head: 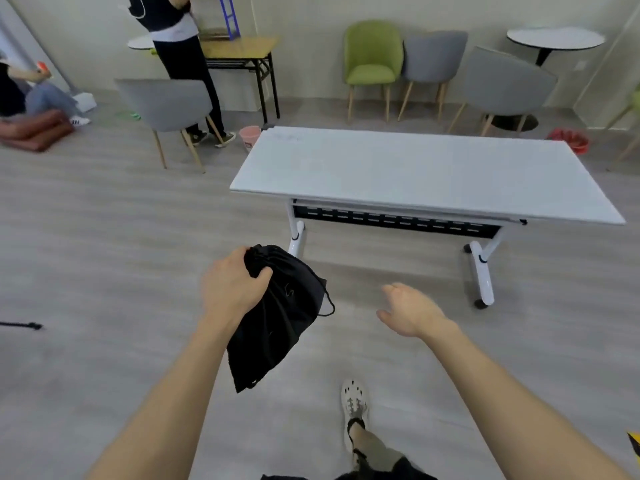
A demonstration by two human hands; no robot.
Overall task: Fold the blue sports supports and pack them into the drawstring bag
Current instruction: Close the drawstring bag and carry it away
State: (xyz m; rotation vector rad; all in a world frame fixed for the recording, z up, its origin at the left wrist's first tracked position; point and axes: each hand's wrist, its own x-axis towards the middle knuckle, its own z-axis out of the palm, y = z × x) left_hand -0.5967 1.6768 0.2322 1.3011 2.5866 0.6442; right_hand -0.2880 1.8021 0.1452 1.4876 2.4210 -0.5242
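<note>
My left hand (232, 289) grips the gathered mouth of a black drawstring bag (277, 323), which hangs down over the floor with its cord looping at the right side. My right hand (412, 311) is held out beside it, fingers relaxed and holding nothing. No blue sports supports show anywhere in view. I stand on the grey floor a short way in front of a white folding table (415, 168).
The white table stands on wheeled legs ahead to the right. Grey chairs (166, 105) and a green chair (372, 64) line the back, with a wooden table (239, 46) and a round table (554, 38). One person stands at the back left; another sits on the floor at far left.
</note>
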